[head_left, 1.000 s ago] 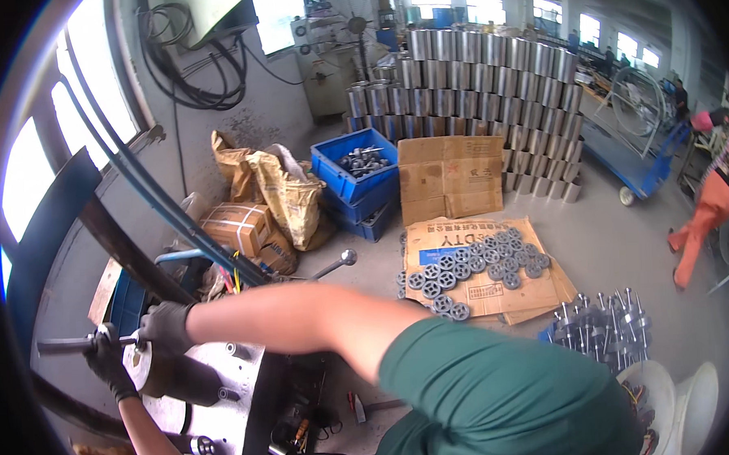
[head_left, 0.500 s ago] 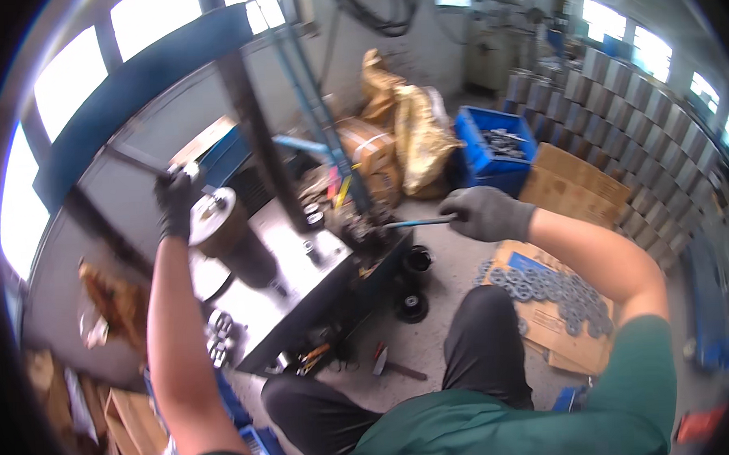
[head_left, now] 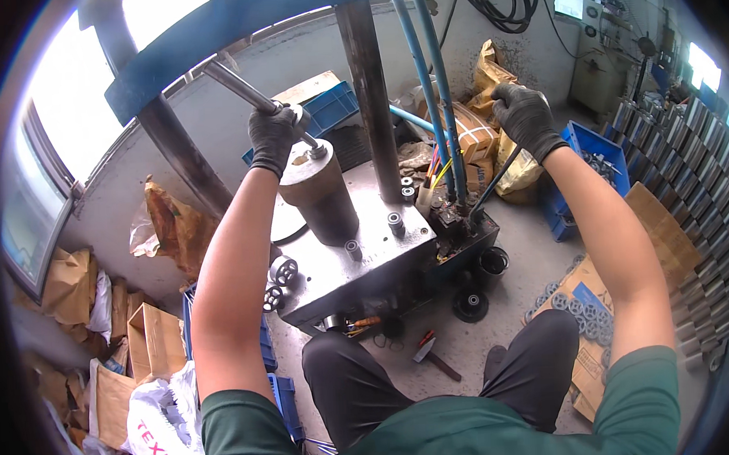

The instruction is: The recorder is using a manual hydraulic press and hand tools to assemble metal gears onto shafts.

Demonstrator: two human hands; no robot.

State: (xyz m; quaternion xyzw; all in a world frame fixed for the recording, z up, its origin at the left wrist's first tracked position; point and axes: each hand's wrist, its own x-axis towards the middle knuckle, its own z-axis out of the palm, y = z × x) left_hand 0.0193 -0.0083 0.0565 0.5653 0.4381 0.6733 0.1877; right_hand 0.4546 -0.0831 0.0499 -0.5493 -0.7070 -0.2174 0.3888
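Observation:
My left hand (head_left: 273,140), in a dark glove, is closed around a small round metal part (head_left: 299,116) beneath the press ram (head_left: 240,86). A thin rod (head_left: 315,145) runs from that part down to the top of a thick grey cylinder (head_left: 318,185). That cylinder stands on the metal press table (head_left: 374,260). My right hand (head_left: 526,119), gloved too, grips the upper end of a dark pump lever (head_left: 501,177), raised at a slant from the oily pump unit (head_left: 453,215).
Small bearing-like parts (head_left: 396,224) stand on the press table, and spoked wheels (head_left: 283,270) lie at its left edge. A hammer (head_left: 437,360) and a black round part (head_left: 470,302) rest on the floor. Grey discs (head_left: 588,315) cover cardboard beside a blue bin (head_left: 559,203).
My right hand has risen, swinging the lever from nearly level to a steep slant. My left hand stays by the rod. The whole view has shifted, so the press sits farther right.

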